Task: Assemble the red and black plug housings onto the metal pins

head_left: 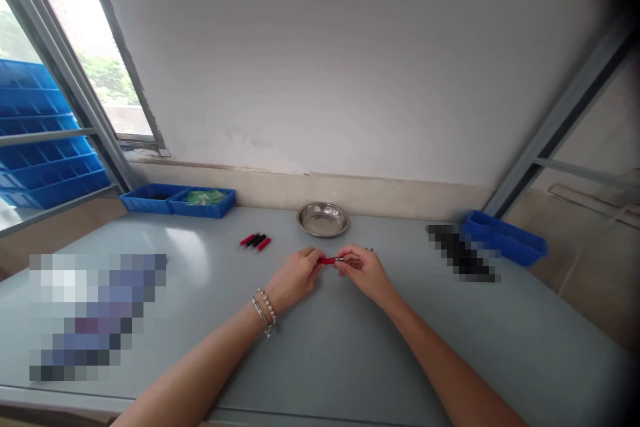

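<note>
White wall (pixel 350 67) fills the background; a grey-green table (pixel 280 367) extends from its base toward the viewer. Blue bins (pixel 47 140) are stacked at far left, behind a metal frame (pixel 107 140). 2 pixelated areas, left and right on the table, conceal their contents. Along the rear edge stand 2 adjoining blue trays (pixel 205 210) at left, 1 holding green packets (pixel 205 197), and 1 blue container (pixel 517 250) at right. A round metal bowl (pixel 321 220) sits just beyond the hands. The left hand (pixel 299 275) has its fingertips closed on the left end of a red pen-like piece (pixel 327 261); the right hand (pixel 367 273) pinches the silver right end, fingers curled, and partly covers small dark items behind it. The piece is located between the hands, long axis nearly left to right, silver end pointing right. Red and black pieces (pixel 256 241) lie left of the bowl, roughly parallel and slanted.
</note>
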`<action>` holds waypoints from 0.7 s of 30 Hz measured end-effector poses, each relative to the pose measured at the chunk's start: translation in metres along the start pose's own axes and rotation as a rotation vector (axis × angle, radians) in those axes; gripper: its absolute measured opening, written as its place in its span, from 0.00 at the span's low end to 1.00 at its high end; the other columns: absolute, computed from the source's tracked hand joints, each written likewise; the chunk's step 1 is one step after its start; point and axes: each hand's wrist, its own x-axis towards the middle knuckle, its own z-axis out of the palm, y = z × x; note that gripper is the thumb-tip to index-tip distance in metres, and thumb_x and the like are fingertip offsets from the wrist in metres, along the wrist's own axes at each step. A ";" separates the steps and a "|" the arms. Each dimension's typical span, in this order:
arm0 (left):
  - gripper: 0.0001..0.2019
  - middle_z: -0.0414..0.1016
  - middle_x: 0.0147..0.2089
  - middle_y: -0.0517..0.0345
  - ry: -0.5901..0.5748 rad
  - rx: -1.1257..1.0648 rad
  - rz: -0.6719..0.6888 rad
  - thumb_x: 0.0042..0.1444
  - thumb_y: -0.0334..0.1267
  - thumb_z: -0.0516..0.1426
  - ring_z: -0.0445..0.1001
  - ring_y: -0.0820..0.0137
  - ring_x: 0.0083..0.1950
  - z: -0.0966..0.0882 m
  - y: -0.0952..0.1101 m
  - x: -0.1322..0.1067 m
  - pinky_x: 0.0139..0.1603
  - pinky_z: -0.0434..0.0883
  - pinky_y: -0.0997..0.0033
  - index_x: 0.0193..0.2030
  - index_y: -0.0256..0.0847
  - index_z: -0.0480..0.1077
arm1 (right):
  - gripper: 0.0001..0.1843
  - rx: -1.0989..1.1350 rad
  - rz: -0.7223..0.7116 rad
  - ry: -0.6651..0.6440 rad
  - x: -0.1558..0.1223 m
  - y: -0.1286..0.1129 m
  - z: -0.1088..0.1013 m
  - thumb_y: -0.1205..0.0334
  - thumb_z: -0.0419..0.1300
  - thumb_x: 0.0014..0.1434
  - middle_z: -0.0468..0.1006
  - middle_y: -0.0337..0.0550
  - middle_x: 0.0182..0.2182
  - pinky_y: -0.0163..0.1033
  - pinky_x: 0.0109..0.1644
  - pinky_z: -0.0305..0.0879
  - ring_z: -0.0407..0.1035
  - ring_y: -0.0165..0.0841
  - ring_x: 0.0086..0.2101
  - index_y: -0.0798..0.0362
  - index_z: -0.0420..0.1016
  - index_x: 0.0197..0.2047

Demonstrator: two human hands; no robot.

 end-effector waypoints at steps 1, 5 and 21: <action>0.12 0.71 0.40 0.52 -0.002 0.002 -0.001 0.60 0.32 0.45 0.70 0.71 0.37 0.000 0.000 0.000 0.39 0.67 0.72 0.43 0.37 0.68 | 0.08 -0.019 -0.006 0.002 0.000 0.000 0.000 0.58 0.60 0.47 0.74 0.36 0.22 0.37 0.30 0.66 0.69 0.30 0.23 0.51 0.69 0.31; 0.11 0.71 0.40 0.52 -0.012 0.015 -0.002 0.60 0.32 0.46 0.70 0.71 0.36 0.000 -0.001 0.000 0.39 0.67 0.72 0.44 0.38 0.68 | 0.05 -0.134 -0.059 0.003 -0.001 -0.001 -0.001 0.60 0.58 0.49 0.75 0.37 0.22 0.37 0.31 0.65 0.69 0.30 0.23 0.51 0.69 0.31; 0.12 0.69 0.41 0.51 -0.100 0.153 -0.009 0.59 0.31 0.45 0.71 0.69 0.38 -0.002 0.006 -0.001 0.41 0.68 0.70 0.46 0.39 0.66 | 0.18 -0.512 -0.174 -0.117 -0.005 -0.002 -0.002 0.55 0.44 0.62 0.66 0.36 0.17 0.34 0.27 0.55 0.60 0.29 0.20 0.50 0.60 0.22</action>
